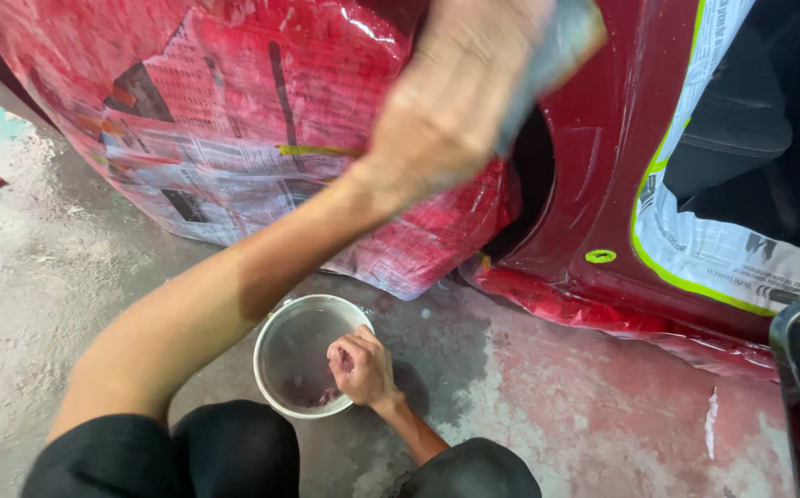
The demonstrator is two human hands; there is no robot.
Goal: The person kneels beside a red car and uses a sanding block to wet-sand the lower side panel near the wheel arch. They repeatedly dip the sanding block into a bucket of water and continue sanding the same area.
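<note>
- Your left hand (451, 101) is blurred by motion; the grey sheet (557, 46) it grips runs off the top edge.
- Your right hand (360, 367) hides part of the bowl (275, 355) rim; what its fingers pinch is unclear.
</note>
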